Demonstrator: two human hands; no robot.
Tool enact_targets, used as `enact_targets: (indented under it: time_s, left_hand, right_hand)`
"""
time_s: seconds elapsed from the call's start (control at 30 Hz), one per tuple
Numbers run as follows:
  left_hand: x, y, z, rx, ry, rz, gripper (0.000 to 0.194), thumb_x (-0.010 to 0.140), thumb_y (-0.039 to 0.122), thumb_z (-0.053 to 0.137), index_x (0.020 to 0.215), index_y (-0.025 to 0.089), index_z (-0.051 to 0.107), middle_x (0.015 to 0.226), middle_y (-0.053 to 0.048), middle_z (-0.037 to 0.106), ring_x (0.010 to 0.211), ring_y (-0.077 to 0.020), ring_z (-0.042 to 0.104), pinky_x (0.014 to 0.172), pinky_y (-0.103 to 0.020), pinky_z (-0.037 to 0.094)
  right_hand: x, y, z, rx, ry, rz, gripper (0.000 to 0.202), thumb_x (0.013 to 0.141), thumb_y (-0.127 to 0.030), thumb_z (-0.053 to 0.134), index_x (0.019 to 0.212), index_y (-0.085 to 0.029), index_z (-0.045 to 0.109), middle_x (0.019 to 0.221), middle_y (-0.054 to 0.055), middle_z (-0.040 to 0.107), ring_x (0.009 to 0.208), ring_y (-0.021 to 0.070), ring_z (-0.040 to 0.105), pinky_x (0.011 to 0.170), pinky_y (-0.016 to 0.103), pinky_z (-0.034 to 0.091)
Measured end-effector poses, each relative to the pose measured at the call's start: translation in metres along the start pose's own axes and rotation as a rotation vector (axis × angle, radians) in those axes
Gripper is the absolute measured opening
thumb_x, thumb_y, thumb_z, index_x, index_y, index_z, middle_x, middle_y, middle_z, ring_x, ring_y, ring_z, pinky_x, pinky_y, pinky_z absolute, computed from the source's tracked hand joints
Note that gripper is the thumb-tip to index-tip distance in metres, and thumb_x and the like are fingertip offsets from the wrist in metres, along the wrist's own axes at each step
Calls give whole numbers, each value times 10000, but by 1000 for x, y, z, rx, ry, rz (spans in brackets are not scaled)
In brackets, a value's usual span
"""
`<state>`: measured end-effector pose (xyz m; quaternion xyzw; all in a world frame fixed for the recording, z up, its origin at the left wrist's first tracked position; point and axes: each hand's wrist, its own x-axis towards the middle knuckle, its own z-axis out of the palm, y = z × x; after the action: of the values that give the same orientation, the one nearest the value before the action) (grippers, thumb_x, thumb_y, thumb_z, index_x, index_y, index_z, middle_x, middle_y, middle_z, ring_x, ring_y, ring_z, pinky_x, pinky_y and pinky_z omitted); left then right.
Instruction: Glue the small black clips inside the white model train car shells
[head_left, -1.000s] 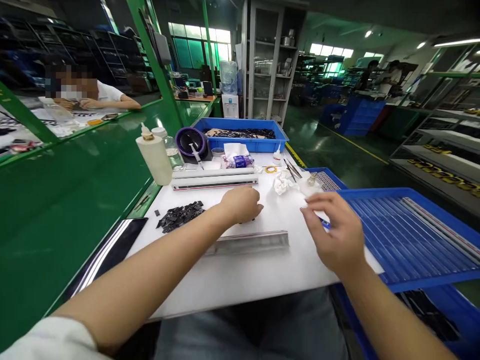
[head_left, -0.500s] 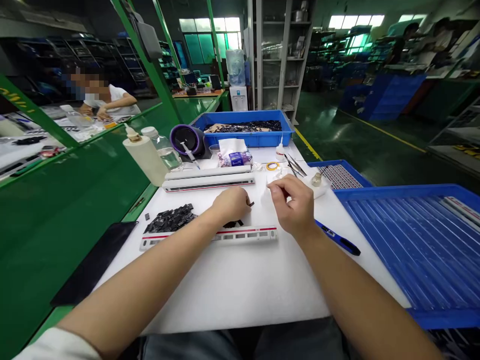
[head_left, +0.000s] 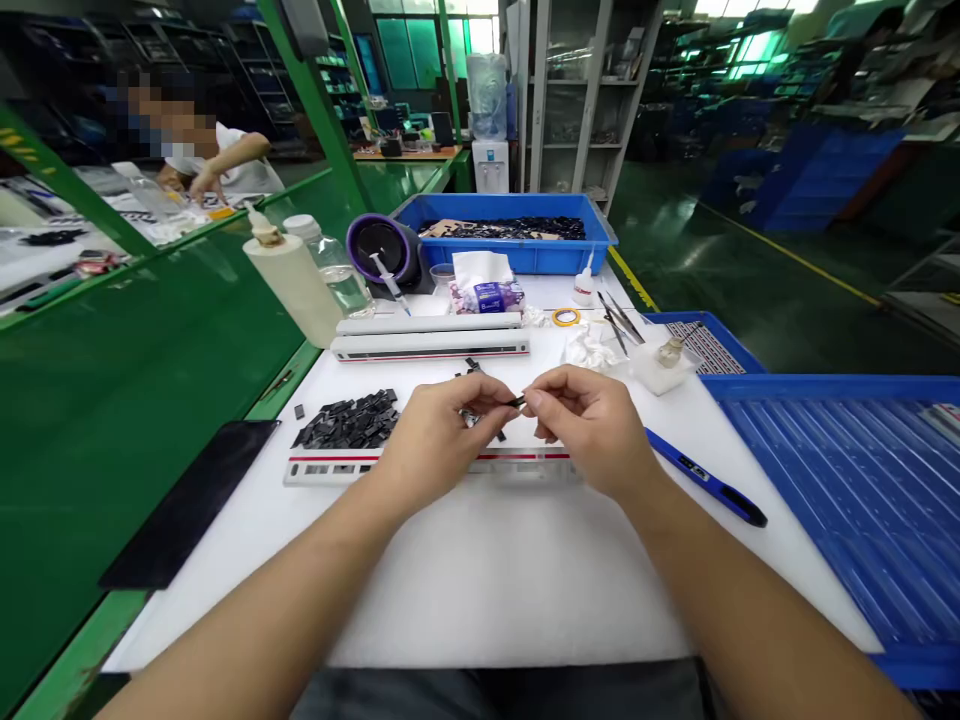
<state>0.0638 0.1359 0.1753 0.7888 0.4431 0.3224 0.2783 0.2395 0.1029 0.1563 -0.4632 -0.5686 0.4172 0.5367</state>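
A small black piece [head_left: 517, 402] sits between my two hands, above the table and just behind a white model train car shell [head_left: 322, 468] with a red stripe. My left hand [head_left: 442, 430] pinches one end between thumb and finger. At the other end, the closed fingertips of my right hand [head_left: 589, 425] meet it. Both hands cover parts of the shell. To the left is a heap of flat black pieces [head_left: 352, 420], and a few loose ones lie behind my left hand.
Two more white shells [head_left: 431, 345] lie farther back. Crumpled tissue [head_left: 589, 350], tweezers [head_left: 619, 325], yellow tape [head_left: 565, 317] and a small bottle on a white block [head_left: 664, 365] stand right of them. A blue pen-like tool [head_left: 705, 475] lies right. A blue bin [head_left: 502, 258] stands behind.
My left hand has brought the black piece up from the table toward the right. My right hand has lowered, and the two hands now meet at the piece. The view has tilted down slightly.
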Motion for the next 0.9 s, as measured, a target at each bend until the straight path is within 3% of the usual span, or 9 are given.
enact_targets:
  time_s: [0.2,0.33,0.5,0.63,0.73,0.8,0.9]
  left_hand:
    - [-8,-9,-2,-107,-49,24,108,860,270,654,902,211,734,825,23,748,720,-134,665,645,-219,505]
    - [-13,-8,-7,-93,-45,175,147,897,218,610,955,215,745,890,9,767,794,-152,703,736,-246,530]
    - [-20,-7,-10,-68,-48,494,202,938,137,531,986,201,717,901,-20,763,850,-150,701,803,-264,521]
    - [-21,-8,-7,-52,-23,678,203,925,86,536,1017,190,684,901,-27,757,824,-136,691,801,-280,507]
    - [-22,-8,-2,-43,94,802,182,885,76,592,993,192,679,892,-22,762,806,-143,695,773,-292,505]
    - [-22,-5,0,-62,156,779,160,872,88,610,961,190,695,853,-23,762,783,-152,695,757,-298,507]
    - [-24,3,0,-155,162,402,132,874,145,625,919,193,738,812,-21,761,749,-155,688,715,-284,511]
  right_hand:
    - [-2,1,-1,-22,-31,1,183,872,-339,638,787,-177,631,647,-17,568,554,95,487,504,220,400]
    - [-4,-1,-6,81,-1,26,193,849,-358,673,784,-184,618,574,-35,487,510,96,411,467,232,325]
    - [-3,-6,-10,400,-229,260,227,817,-372,700,738,-189,592,483,-69,382,421,69,293,423,221,240]
    - [-4,-10,-15,441,-375,344,270,771,-399,747,727,-187,586,484,-74,361,431,66,261,422,217,205]
    - [-8,-12,-15,399,-405,273,257,805,-392,722,736,-186,584,484,-73,360,445,74,279,433,223,218]
    - [-13,-13,-11,341,-333,141,241,850,-383,679,745,-194,572,497,-72,366,441,77,295,429,228,243]
    - [-21,-12,-2,-47,40,-284,95,893,-244,634,820,-205,586,603,-37,496,489,91,405,453,238,310]
